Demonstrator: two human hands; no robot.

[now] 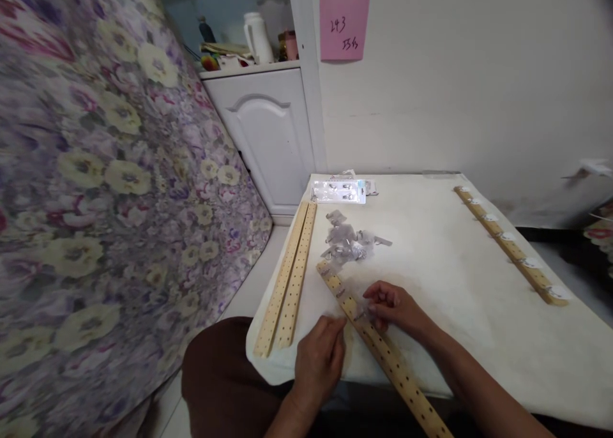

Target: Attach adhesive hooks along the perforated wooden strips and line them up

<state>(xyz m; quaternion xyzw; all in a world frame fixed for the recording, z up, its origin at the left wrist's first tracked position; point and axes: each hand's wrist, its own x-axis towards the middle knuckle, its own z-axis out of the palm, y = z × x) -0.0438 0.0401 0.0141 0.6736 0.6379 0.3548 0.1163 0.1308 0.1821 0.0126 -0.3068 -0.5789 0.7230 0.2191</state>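
Right hand (385,305) was bent over a perforated wooden strip (390,364), fingers curled and thumb close to the forefinger, right by a small see-through piece (358,311) sitting on the wood. Couldn't tell if it was actually pinching that piece or just hovering beside it. Left hand (320,350) was on the other side, fingers folded in and pressed together, knuckles up, with the tips right at the strip's edge. No way to tell if anything was caught between them.

As for the strip itself: pale yellowish wood, long and narrow, with small dark round holes running in rows down its length. It lay on a slant between the two hands, far end on the cream-covered tabletop (412,214), near end sticking out past the edge and running off the bottom of the view. A couple more greyish, clear bits sat on its far half, too small and blurry to make out properly.

Just past the far end was a loose heap of little clear packets (342,237), with a flat blister pack (338,191) behind it. Two matching strips (297,278) lay nearly side by side on the left. Well over to the right was another strip (516,251) with a row of whitish rounded pieces (530,263) along it.
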